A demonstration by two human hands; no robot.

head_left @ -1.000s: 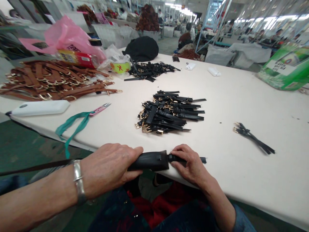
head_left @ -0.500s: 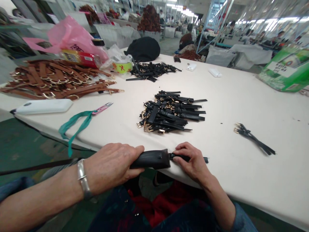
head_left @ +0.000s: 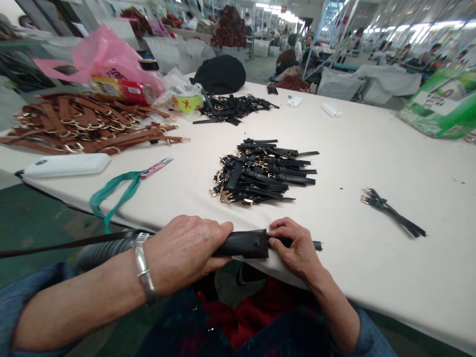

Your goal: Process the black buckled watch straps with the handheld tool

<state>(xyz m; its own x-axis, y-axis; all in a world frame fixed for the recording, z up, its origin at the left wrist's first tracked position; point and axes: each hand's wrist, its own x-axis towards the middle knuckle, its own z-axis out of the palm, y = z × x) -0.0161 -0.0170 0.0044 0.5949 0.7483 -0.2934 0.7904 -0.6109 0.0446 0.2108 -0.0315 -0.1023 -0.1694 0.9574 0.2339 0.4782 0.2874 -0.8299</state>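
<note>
My left hand (head_left: 191,248) is wrapped round a black hand-held nozzle (head_left: 245,244) with a wide, flat end, and a ribbed grey hose (head_left: 107,250) runs back from it behind my wrist. Its mouth points right, close against the fingers of my right hand (head_left: 293,248). Pinched in those fingers is a short black strap (head_left: 317,245), whose tail sticks out to the right; the strap's other end is mostly hidden by the fingers and nozzle. Just beyond my hands lies a pile of black buckle straps (head_left: 260,173) with gold buckles.
Two black straps (head_left: 392,213) lie apart on the white table (head_left: 353,153). To the left are pink thread snips (head_left: 156,167) with a green ribbon, a white case (head_left: 67,164) and brown straps (head_left: 82,121). More black straps (head_left: 238,106) and a black cap (head_left: 219,74) are farther back.
My left hand has moved slightly right with the nozzle, bringing its mouth closer to my right fingers. More of the ribbed hose now shows. My right hand stays almost in place on the strap.
</note>
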